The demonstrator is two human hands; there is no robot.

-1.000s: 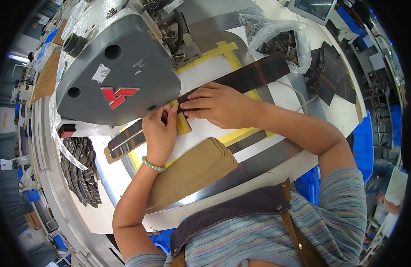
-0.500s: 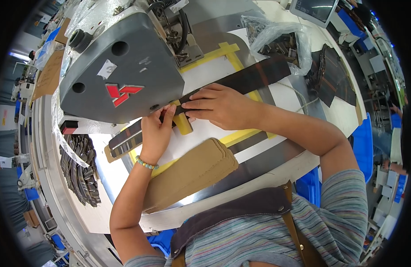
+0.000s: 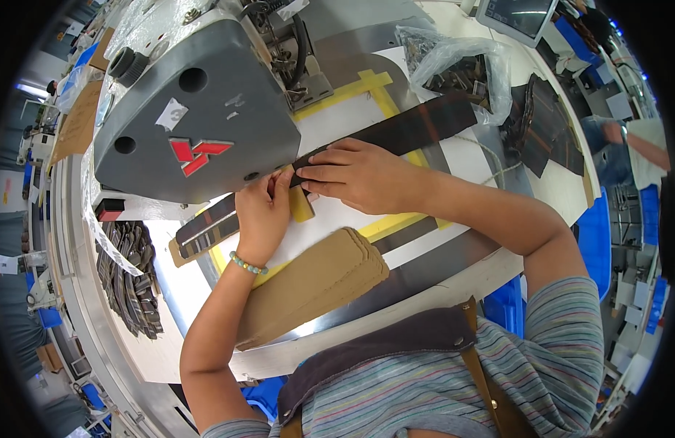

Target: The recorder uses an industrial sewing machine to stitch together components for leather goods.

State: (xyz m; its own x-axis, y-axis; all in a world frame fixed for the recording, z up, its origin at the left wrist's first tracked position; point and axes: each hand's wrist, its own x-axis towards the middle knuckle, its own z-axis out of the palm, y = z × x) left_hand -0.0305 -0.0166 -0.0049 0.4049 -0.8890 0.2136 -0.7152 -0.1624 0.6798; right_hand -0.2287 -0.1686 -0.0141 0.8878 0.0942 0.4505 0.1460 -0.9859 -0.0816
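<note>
Both hands press flat on a long dark strap (image 3: pixel 396 131) lying across the white table (image 3: pixel 337 219) under the grey sewing machine (image 3: pixel 198 117); left hand (image 3: pixel 261 215) fingers bent down on it, right hand (image 3: pixel 359 175) spread open beside a brown pad (image 3: pixel 315 285)

Lighting: I read bright, even overhead light, with glare on the bench's (image 3: pixel 425 274) metal near edge. Fisheye bends the rim black; centre sharp, soft shadows.
</note>
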